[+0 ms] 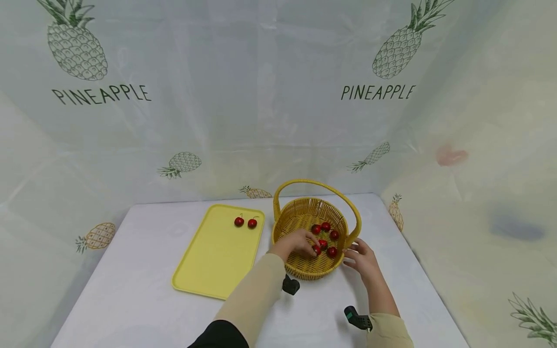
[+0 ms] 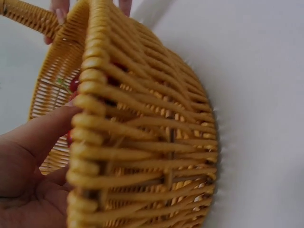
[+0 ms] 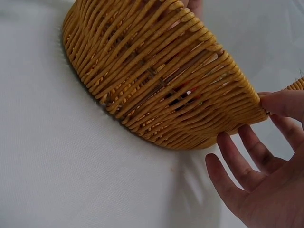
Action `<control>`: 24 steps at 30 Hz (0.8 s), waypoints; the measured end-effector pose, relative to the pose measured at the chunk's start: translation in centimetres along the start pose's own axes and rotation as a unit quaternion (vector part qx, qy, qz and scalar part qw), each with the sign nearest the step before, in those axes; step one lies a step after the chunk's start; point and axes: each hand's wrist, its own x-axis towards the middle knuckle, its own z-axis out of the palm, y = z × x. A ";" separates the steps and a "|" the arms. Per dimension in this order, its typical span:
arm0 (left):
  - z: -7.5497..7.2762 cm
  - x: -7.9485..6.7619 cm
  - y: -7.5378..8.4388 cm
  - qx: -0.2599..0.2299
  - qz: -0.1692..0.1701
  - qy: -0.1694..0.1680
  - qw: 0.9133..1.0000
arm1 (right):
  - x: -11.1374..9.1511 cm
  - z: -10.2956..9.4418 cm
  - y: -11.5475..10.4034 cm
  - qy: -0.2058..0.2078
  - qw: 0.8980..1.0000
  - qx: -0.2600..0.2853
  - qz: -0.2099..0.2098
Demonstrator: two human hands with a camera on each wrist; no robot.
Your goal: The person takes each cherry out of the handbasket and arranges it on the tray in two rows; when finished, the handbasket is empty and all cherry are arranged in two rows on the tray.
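Observation:
A yellow wicker basket with a tall arched handle stands on the white table and holds several red cherries. My left hand reaches over the near left rim and pinches a cherry low in the basket. The left wrist view has the thumb inside, with the basket's wall hiding most of the grip. At the basket's right side, my right hand holds the rim by the handle's base; in the right wrist view its thumb lies on the rim and its spread fingers touch the outer wall.
Left of the basket lies a yellow rectangular tray bearing two cherries with stems near its far right corner. A pineapple-printed sheet hangs behind the table.

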 end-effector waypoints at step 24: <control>-6.4 -3.6 -0.6 -0.017 0.063 0.070 0.995 | -0.1 0.1 0.0 0.002 1.000 -0.003 0.011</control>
